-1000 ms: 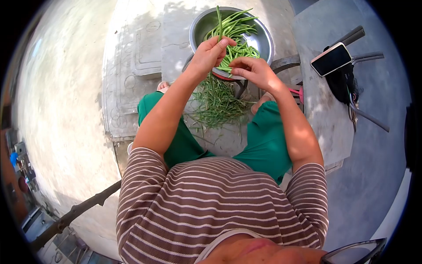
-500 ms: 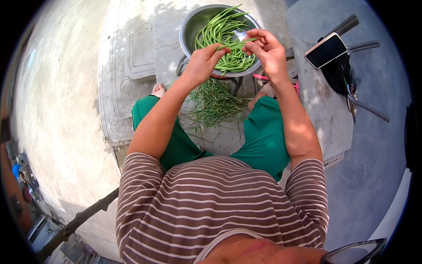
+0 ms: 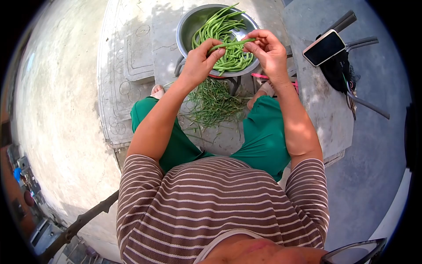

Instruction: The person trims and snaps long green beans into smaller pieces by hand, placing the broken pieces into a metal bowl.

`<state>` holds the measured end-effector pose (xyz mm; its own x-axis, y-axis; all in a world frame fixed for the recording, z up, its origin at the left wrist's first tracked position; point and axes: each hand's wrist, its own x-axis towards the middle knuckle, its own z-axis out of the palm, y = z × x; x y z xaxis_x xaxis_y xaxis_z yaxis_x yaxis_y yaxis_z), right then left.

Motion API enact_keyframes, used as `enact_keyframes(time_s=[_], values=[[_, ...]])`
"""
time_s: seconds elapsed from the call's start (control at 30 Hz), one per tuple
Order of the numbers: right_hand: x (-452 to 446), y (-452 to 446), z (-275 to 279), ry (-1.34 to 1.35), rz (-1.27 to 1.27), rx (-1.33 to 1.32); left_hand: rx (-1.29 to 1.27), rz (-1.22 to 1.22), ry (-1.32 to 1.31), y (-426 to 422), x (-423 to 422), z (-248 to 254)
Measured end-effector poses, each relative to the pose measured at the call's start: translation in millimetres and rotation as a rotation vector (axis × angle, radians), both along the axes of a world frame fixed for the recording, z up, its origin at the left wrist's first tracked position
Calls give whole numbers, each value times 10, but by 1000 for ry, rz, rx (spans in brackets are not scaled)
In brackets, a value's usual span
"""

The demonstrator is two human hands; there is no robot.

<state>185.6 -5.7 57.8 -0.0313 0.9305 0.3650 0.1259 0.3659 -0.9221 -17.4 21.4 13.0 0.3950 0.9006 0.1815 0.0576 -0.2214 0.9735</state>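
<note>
Your left hand (image 3: 200,62) and right hand (image 3: 270,53) each pinch an end of one green bean (image 3: 237,43), which spans the gap between them, over the metal bowl (image 3: 189,28) and the other beans (image 3: 233,63) inside it.

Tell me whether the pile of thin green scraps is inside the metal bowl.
No, the pile of thin green scraps lies on the concrete, outside the metal bowl.
</note>
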Motion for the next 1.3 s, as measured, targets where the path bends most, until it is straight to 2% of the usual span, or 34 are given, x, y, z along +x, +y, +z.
enact_keyframes(time_s=[0.17, 0.23, 0.4, 0.57, 0.63, 0.73, 0.8, 0.83, 0.9, 0.93, 0.97, 1.0, 1.03, 1.1, 1.17, 1.23, 1.3], values=[[-10, -47, 35, -58, -76, -88, 15, -25, -38, 16, -29, 2], [-51, -86, 84, -150, -55, -116, 9, -61, -43, 16, -42, 0], [-136, -108, 100, -159, -30, -139, 36, -79, -201, -5, -6, 26], [-229, -159, 134, -247, 20, -171, 25, -87, -248, -75, 14, 84], [-251, -154, 133, -67, 45, -267, 25, -71, -252, -76, 5, 97], [-268, -110, 79, 6, 50, -241, 40, -54, -256, -42, -11, 79], [-284, -96, 56, 69, 93, -286, 229, -22, -232, 0, -11, 48], [-291, -90, 43, 131, 134, -329, 229, -22, -231, -12, -15, 48], [-323, -63, -18, 157, 137, -291, -63, -85, -383, -55, -16, 58], [-346, -47, -51, 182, 140, -252, -64, -86, -382, -66, -6, 56], [-373, -34, -82, 183, 140, -252, -291, -150, -549, -77, 9, 47], [-408, -22, -104, 132, 118, -107, -520, -214, -712, -85, 19, 36], [-435, -15, -116, 80, 94, 38, -520, -215, -712, -88, 24, 19], [-471, -14, -112, 12, 41, 95, -673, -272, -877, -87, 43, -24], [-483, -17, -92, -57, -12, 150, -701, -300, -916, -88, 48, -61], [-480, -5, -72, -297, -99, 374, -729, -327, -956, -97, 57, -70], [-476, -2, -68, -335, -97, 425, -789, -317, -985, -106, 66, -69]])
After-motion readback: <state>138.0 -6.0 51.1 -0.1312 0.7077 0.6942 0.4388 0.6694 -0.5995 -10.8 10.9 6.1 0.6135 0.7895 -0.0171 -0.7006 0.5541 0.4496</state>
